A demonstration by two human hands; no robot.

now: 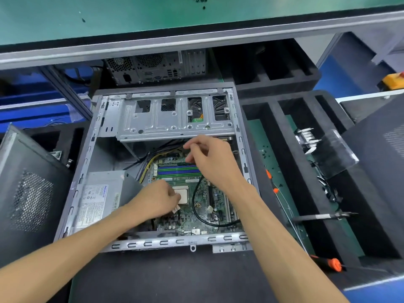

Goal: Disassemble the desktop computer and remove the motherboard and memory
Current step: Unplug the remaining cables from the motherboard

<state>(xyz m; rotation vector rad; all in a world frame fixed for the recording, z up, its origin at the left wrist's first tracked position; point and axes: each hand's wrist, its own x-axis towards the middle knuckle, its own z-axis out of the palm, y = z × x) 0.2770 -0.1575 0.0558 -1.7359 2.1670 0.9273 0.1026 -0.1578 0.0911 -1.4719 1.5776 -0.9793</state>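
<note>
An open desktop case [153, 242] lies flat in front of me, its green motherboard [197, 206] exposed inside. Blue and green memory slots [177, 170] run across the board's far part, and a bare CPU [181, 194] sits at its middle. My left hand [156, 201] rests on the board beside the CPU, fingers curled near a white connector [176, 208]; whether it grips anything is hidden. My right hand [209, 158] hovers over the far end of the memory slots, thumb and fingers pinched at the cable bundle [159, 153] under the drive cage [175, 117].
A power supply [98, 204] fills the case's left side. A black cable [196, 206] loops over the board. Black foam trays on the right hold a heatsink [307, 139], pliers [323, 216] and orange-handled screwdrivers [334, 264]. A side panel [28, 193] leans at left; another computer [157, 67] stands behind.
</note>
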